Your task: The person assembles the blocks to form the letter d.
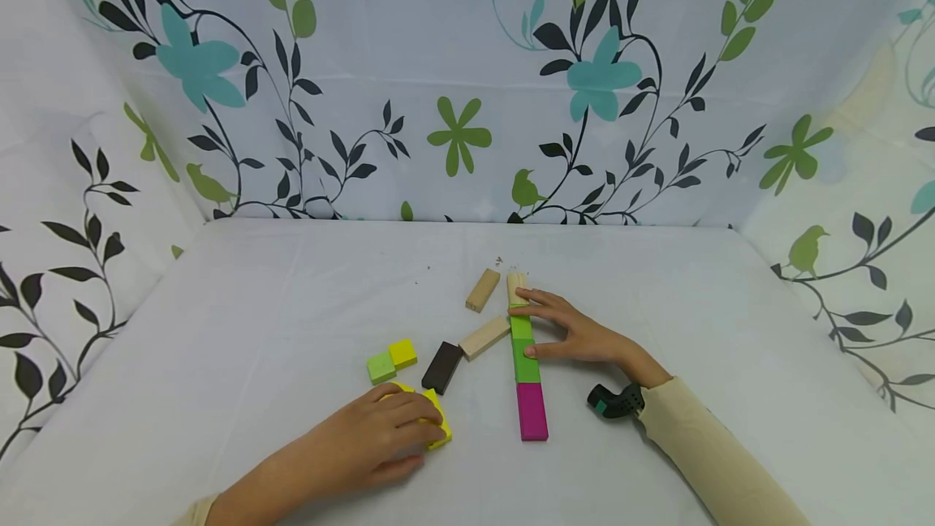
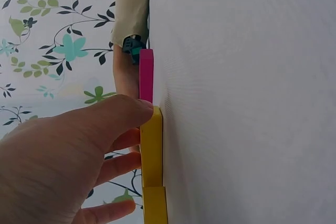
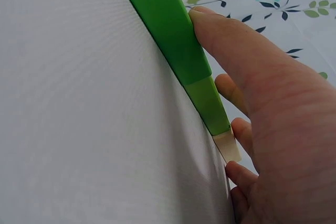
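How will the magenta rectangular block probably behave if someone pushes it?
The magenta rectangular block looks rigid, with straight edges. Lying flat, it should slide rather than roll or tip. Pushed forward, it might move the bright green rectangular block against its end.

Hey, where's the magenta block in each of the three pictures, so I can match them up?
Head: low down, just right of centre; the magenta block is at the near end of the row of blocks.
Left wrist: above centre, slightly left; the magenta block shows just above a yellow block.
Right wrist: not in it.
Shared landmark: the right hand.
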Action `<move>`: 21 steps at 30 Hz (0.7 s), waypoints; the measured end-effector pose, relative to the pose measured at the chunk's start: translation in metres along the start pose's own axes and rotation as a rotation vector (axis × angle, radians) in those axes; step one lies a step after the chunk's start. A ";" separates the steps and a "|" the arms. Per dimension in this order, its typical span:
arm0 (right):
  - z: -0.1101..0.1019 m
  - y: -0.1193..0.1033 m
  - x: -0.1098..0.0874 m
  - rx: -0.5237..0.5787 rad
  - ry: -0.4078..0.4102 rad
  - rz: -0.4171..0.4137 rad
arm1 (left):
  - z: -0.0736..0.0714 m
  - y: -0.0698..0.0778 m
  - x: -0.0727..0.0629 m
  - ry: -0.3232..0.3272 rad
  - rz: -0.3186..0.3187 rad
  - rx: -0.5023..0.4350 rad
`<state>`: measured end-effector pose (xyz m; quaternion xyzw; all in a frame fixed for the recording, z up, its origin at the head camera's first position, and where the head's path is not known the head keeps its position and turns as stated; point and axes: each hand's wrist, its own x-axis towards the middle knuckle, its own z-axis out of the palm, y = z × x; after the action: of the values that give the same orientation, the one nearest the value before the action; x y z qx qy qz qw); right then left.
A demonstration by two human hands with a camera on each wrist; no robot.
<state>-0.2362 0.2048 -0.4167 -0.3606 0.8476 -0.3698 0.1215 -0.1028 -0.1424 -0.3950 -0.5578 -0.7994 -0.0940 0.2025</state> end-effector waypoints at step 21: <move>0.000 0.004 0.001 -0.005 0.004 0.003 | -0.012 -0.024 -0.004 0.108 -0.151 -0.064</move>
<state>-0.2386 0.2058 -0.4192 -0.3589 0.8494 -0.3681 0.1195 -0.1214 -0.1589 -0.3843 -0.4963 -0.8236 -0.1645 0.2199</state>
